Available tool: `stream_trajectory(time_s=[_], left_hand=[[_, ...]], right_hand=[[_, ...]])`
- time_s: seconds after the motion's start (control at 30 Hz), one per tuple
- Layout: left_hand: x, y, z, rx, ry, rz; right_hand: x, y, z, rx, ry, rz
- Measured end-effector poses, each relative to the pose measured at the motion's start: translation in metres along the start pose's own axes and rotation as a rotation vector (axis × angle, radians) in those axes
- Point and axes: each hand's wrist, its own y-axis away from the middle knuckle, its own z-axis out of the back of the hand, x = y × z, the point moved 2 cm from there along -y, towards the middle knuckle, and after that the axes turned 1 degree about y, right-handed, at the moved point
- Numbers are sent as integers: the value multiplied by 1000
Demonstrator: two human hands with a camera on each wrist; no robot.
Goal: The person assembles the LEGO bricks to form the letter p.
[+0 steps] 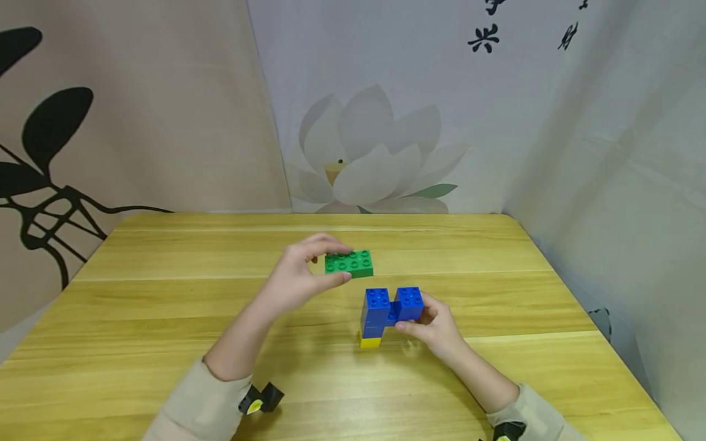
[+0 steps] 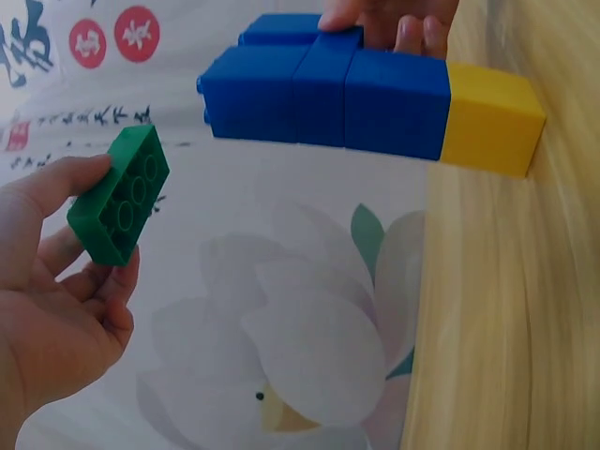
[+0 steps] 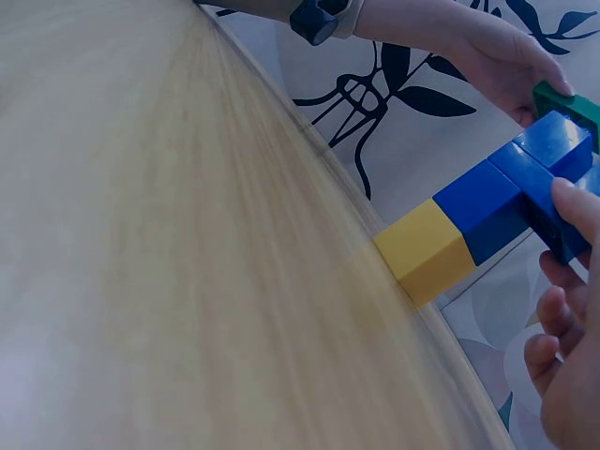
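Note:
A green building brick [image 1: 358, 264] with two rows of studs is pinched at its long edges by my left hand [image 1: 300, 272], off the table. In the left wrist view the hollow underside of the green brick [image 2: 131, 202] shows. To its right and nearer me stands an upright stack of blue bricks [image 1: 375, 315] on a yellow brick [image 1: 370, 343]. The yellow brick appears to rest on the table. A blue arm juts from the stack and carries a second raised blue block [image 1: 409, 303]. My right hand [image 1: 438, 327] grips the stack there with thumb and fingers. Green and blue bricks are apart.
The wooden table [image 1: 165, 294] reaches back to a pale cloth backdrop [image 1: 386, 55] printed with a lotus and dark leaves. Another cloth hangs along the right side. A black device [image 1: 259, 399] is strapped at the left sleeve.

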Motion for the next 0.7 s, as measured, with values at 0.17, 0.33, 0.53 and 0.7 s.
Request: stream_trajectory(time_s=[0.17,0.33,0.53,0.7], left_hand=[[-6,1,-6,-20,21,14],[-11,3,-12,-23,33,8],[-15,5,-20,-18,49,-15],[-19,7,-28,-16,47,-33]], right_hand=[[1,0,0,-1,6,-6],[1,0,0,-1,-6,-5],[1,0,0,3,-18,-6],[2,0,-1,11,-23,-11]])
